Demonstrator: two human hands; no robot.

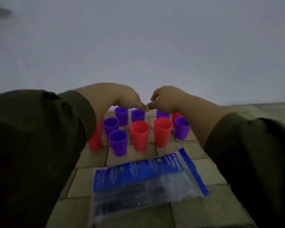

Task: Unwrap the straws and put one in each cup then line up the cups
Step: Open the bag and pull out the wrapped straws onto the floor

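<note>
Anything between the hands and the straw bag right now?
Only the cups: the left hand and right hand hang above the far rows. The straw bag lies nearer the person on the tiled surface, so the near cups stand under the path to it. Nothing lies on the bag.

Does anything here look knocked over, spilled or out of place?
Nothing is tipped or spilled. The cups stand upright in a loose cluster, not a line; the straw bag lies slanted in front of them.
</note>
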